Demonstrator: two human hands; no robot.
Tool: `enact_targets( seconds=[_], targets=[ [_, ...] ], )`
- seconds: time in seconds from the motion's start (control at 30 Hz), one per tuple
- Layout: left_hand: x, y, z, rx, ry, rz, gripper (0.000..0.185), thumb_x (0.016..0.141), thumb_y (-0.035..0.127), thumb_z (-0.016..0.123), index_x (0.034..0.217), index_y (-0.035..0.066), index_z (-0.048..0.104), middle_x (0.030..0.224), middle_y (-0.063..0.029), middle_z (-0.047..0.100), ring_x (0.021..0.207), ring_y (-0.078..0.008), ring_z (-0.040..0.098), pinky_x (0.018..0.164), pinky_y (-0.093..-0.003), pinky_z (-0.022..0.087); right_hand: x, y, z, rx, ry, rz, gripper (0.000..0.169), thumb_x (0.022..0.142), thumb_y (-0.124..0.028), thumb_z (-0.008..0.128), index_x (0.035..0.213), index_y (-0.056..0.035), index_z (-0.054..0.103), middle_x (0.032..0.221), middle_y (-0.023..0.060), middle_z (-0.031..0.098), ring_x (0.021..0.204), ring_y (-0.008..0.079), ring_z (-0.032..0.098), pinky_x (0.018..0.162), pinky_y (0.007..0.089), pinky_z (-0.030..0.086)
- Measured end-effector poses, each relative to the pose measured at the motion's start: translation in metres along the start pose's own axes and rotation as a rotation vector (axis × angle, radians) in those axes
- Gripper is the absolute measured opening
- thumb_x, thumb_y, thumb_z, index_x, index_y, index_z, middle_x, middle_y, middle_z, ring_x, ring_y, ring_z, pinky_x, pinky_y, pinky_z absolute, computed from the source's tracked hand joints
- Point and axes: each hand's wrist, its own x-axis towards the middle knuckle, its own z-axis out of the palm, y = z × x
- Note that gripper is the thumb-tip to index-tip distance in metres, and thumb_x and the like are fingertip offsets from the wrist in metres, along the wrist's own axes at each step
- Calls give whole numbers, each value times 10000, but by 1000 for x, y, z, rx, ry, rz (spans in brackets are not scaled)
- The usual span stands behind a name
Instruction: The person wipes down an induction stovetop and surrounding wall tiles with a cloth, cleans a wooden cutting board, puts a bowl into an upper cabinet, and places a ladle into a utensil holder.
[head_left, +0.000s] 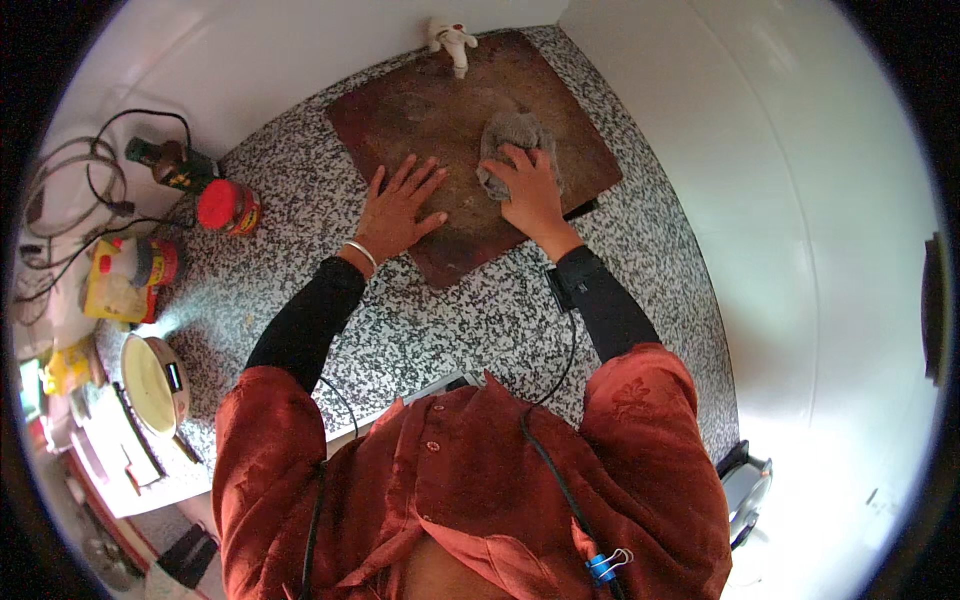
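A dark brown board (457, 127) lies flat on the speckled stone countertop (442, 330). My left hand (397, 206) rests palm down near the board's left edge, fingers spread, with nothing in it. A bangle circles that wrist. Towards the board's right side, my right hand (529, 187) presses on a crumpled grey cloth (517, 131), its fingers bent over the near part of the cloth. Whether the fingers pinch the cloth cannot be seen fully. Black sleeves cover both forearms.
At the board's far edge is a small white figure (453, 43). Left stand a red-lidded jar (229, 206), a dark bottle (169, 157), cables, packets and a cream-coloured pan (150, 386). White walls bound the counter at the back and right. A pot (746, 487) is partly visible at lower right.
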Motion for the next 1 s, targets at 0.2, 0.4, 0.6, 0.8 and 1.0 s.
enact_targets(
  seconds=[0.2,0.4,0.6,0.8,1.0],
  targets=[
    [-5,5,-4,-3,-48,179,689,969,621,410,1553,288,254,1616,28,217,1497,-234,160,1201,-552,105,-78,16,-22,65,-115,-52,661,770,68,628,1311,-307,576,1440,32,413,1265,437,374,985,540,484],
    [12,8,6,13,-22,105,687,970,629,399,1552,293,255,1617,30,214,1495,-240,170,1199,-555,110,-34,50,-22,-17,80,-100,717,728,89,606,1323,-308,569,1397,54,488,1165,393,456,923,483,478],
    [5,-1,15,76,72,98,683,967,650,377,1549,314,255,1616,38,217,1495,-238,171,1192,-562,126,-72,136,-22,169,358,225,648,768,26,618,1377,-173,519,1311,190,539,1170,409,513,992,491,430],
    [21,9,22,92,118,155,689,963,665,358,1551,325,240,1618,46,208,1493,-236,177,1185,-568,144,-195,239,-4,-189,574,545,618,719,-14,660,1325,-57,545,1213,194,574,1117,420,536,945,479,448],
    [-4,-5,29,159,108,89,685,971,662,334,1553,316,233,1621,49,199,1490,-238,188,1181,-577,139,-188,-35,7,323,84,417,609,732,85,583,1311,-98,533,1224,151,548,1137,395,529,917,425,458]
  ],
)
